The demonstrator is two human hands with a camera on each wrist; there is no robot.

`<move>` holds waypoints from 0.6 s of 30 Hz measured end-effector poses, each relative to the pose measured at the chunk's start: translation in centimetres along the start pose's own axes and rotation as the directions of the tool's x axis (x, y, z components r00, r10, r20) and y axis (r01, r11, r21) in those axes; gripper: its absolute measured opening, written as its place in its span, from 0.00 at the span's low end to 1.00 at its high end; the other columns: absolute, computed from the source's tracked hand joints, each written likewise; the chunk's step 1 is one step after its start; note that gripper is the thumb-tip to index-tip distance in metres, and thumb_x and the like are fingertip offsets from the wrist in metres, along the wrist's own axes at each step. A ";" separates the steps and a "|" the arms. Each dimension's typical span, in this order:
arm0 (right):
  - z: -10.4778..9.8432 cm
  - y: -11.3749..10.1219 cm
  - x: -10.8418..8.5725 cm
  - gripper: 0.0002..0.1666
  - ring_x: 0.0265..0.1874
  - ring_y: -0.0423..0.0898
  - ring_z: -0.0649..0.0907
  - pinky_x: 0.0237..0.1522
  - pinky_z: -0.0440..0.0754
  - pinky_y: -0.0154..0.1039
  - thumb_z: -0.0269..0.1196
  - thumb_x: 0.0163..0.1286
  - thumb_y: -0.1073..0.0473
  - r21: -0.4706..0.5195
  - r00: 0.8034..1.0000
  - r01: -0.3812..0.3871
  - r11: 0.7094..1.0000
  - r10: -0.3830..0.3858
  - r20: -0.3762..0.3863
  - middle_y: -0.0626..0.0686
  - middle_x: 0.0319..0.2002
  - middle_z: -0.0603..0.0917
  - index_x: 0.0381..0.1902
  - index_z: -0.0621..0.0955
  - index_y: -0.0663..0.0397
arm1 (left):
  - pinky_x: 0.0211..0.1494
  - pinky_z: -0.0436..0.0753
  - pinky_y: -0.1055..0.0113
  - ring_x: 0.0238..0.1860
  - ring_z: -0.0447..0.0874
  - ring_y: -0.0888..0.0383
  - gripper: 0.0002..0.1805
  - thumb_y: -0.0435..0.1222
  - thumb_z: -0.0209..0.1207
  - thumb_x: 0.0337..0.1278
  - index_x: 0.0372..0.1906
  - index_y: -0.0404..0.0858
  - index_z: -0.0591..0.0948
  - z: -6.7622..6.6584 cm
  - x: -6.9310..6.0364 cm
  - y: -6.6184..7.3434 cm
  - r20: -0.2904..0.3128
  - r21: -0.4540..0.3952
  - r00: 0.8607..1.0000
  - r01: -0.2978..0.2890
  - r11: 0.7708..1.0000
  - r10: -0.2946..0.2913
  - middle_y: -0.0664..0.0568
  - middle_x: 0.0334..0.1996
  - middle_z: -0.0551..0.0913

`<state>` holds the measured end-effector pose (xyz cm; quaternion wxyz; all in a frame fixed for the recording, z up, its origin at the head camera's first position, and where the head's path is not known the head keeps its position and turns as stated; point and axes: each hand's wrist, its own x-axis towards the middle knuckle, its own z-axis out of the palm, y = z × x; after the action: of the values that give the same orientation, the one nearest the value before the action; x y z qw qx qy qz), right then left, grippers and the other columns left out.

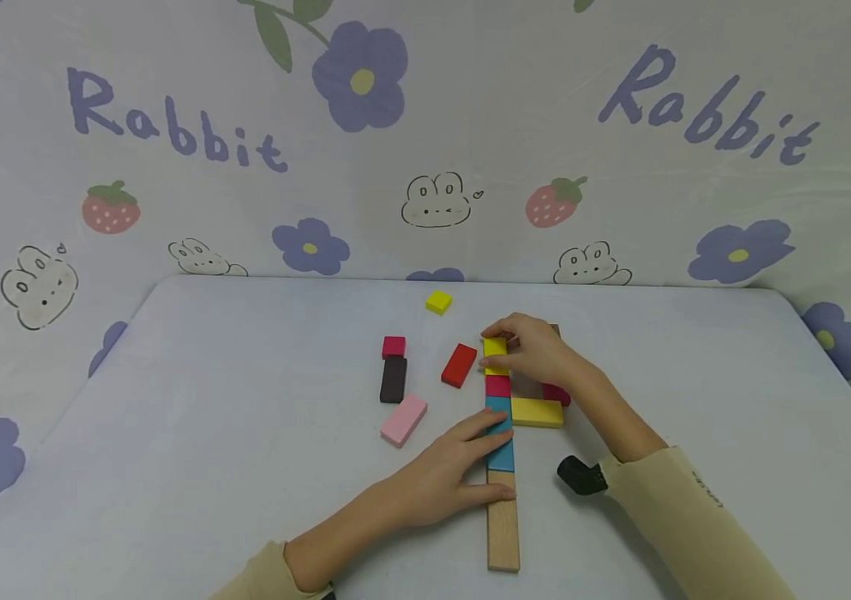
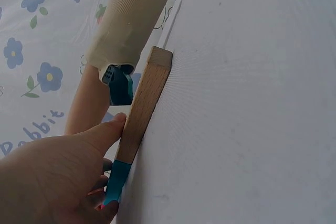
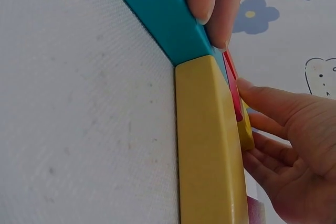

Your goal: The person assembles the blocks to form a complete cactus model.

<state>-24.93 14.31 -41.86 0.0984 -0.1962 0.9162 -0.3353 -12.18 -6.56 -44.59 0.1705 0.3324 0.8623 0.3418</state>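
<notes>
A line of wooden blocks runs away from me in the head view: a bare wood block [image 1: 503, 533], a blue block [image 1: 500, 457], a small magenta block [image 1: 498, 386] and a yellow block [image 1: 496, 346] at the far end. My right hand [image 1: 541, 350] pinches this yellow block between thumb and fingers. Fairly straight fingers of my left hand [image 1: 443, 471] rest on the blue block, its thumb on the bare wood block. Against the blue block's right side lies a longer yellow block [image 3: 207, 145], crosswise to the line.
Left of the line lie a red block [image 1: 458, 366], a small magenta block [image 1: 393, 347], a black block [image 1: 393, 379] and a pink block [image 1: 404, 421]. A yellow cube-like block [image 1: 438, 302] sits farther back. My right arm partly covers another magenta block [image 1: 558, 394] and a brown one [image 1: 555, 330].
</notes>
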 end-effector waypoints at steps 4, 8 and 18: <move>0.1 0.1 -0.1 0.28 0.60 0.63 0.81 0.65 0.83 0.56 0.72 0.71 0.57 0.004 1.000 0.007 1.000 -0.007 -0.001 0.65 0.60 0.82 0.64 0.81 0.66 | 0.82 0.66 0.58 0.85 0.51 0.56 0.39 0.53 0.65 0.72 0.81 0.43 0.69 0.0 0.0 0.0 -0.004 0.002 1.000 -0.008 1.000 0.008 0.55 0.84 0.58; 0.1 0.0 -0.2 0.28 0.59 0.63 0.82 0.65 0.83 0.57 0.72 0.72 0.57 0.002 1.000 0.027 1.000 -0.027 -0.010 0.66 0.60 0.82 0.64 0.81 0.67 | 0.82 0.66 0.58 0.85 0.51 0.55 0.39 0.52 0.65 0.72 0.80 0.42 0.69 0.0 0.0 0.0 -0.010 0.005 1.000 -0.012 1.000 0.012 0.55 0.84 0.59; 0.3 0.0 -0.3 0.29 0.60 0.63 0.81 0.66 0.82 0.57 0.71 0.72 0.56 -0.027 1.000 0.011 1.000 -0.011 -0.005 0.66 0.61 0.81 0.66 0.80 0.65 | 0.81 0.66 0.58 0.85 0.51 0.55 0.39 0.52 0.65 0.72 0.81 0.42 0.68 -0.1 0.0 0.2 0.002 0.004 1.000 -0.005 1.000 0.005 0.54 0.84 0.58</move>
<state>-24.55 14.28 -42.06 0.0917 -0.2015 0.9198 -0.3239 -12.18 -6.52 -44.38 0.1697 0.3352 0.8621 0.3401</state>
